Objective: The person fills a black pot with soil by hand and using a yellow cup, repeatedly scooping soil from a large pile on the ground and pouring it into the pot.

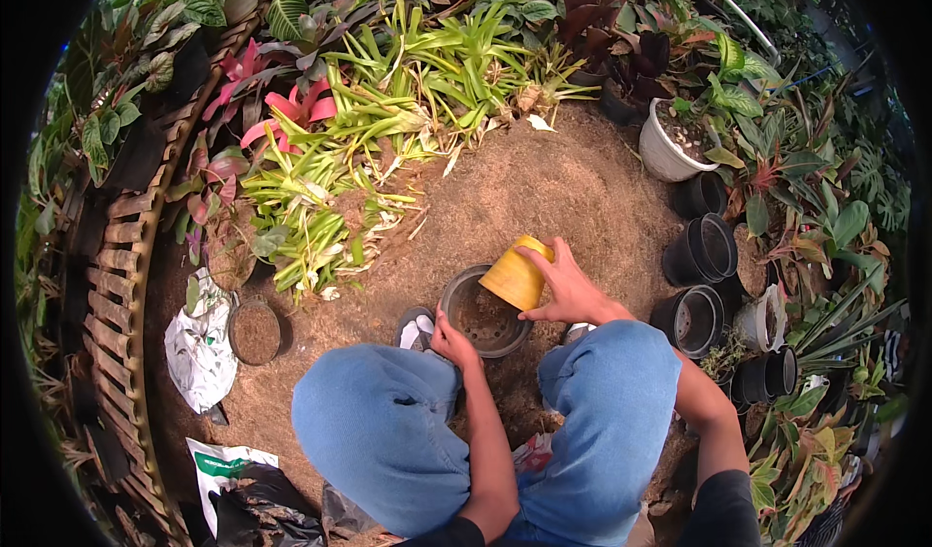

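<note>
Between my knees a black plastic plant pot [489,332] stands on the ground, with some brown soil at its bottom. My left hand [453,339] grips its left rim. In my right hand [571,285] is a yellow container [515,274], tilted over the far right part of the black pot. My thumb and fingers span the container's outside. Its mouth and whatever is inside it are hidden from me.
Uprooted green strappy plants [408,110] lie in a heap ahead. Several black pots [700,250] and a white pot [673,143] line the right. A soil-filled pot [255,332], a white plastic bag [200,347] and a slatted wooden border [120,285] are on the left.
</note>
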Available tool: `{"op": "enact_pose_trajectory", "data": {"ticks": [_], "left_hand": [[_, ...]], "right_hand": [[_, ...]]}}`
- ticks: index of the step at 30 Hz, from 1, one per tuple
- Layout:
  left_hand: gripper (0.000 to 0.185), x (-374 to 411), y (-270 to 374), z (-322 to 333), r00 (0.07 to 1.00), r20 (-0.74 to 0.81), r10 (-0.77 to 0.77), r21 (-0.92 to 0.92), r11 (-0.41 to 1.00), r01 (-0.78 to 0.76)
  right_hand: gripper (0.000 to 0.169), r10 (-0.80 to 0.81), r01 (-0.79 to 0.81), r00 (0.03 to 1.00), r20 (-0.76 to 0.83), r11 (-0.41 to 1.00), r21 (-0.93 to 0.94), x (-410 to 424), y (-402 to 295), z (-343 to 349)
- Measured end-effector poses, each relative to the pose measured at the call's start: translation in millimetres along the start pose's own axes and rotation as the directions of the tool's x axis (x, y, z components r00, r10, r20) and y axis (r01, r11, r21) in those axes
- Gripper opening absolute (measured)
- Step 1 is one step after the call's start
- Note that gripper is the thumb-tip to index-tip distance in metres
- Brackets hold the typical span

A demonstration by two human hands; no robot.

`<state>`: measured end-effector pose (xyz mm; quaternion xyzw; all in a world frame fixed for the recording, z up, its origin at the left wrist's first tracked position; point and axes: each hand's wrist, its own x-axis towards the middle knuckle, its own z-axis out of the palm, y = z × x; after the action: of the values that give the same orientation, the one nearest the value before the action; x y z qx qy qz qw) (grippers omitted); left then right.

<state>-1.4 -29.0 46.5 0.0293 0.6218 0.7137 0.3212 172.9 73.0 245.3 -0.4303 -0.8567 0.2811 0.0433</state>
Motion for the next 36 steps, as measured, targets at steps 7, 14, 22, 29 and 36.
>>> {"op": "enact_pose_trajectory", "data": {"ticks": [7, 14, 22, 29, 36], "left_hand": [[0.043, 11.4, 1.4, -9.7, 0.998, -0.053, 0.033, 0.051, 0.998, -0.03], [0.042, -4.9, -13.2, 4.7, 0.999, -0.017, -0.047, 0.071, 0.996, 0.048], [0.041, 6.1, -6.4, -2.9, 0.998, -0.031, -0.062, 0.04, 0.997, 0.063], [0.04, 8.9, -8.3, -1.6, 0.999, 0.008, -0.047, 0.035, 0.998, 0.047], [0.038, 9.7, -3.5, -5.7, 0.999, -0.028, -0.043, 0.052, 0.998, 0.045]], "right_hand": [[0.109, -0.387, 0.393, 0.92, 0.071, 0.896, -0.208, 11.4, 5.7, 22.2], [0.11, -0.013, -0.005, 0.914, -0.406, 0.999, -0.042, -58.8, 55.6, 0.6], [0.105, 0.418, -0.411, 0.729, -0.542, 0.9, 0.143, -93.1, 131.7, 48.3], [0.11, 0.781, -0.747, 0.612, -0.122, 0.622, 0.235, -86.8, 133.8, 117.7], [0.106, 0.29, -0.265, 0.941, -0.175, 0.953, 0.149, -101.7, 120.9, 132.7]]}}
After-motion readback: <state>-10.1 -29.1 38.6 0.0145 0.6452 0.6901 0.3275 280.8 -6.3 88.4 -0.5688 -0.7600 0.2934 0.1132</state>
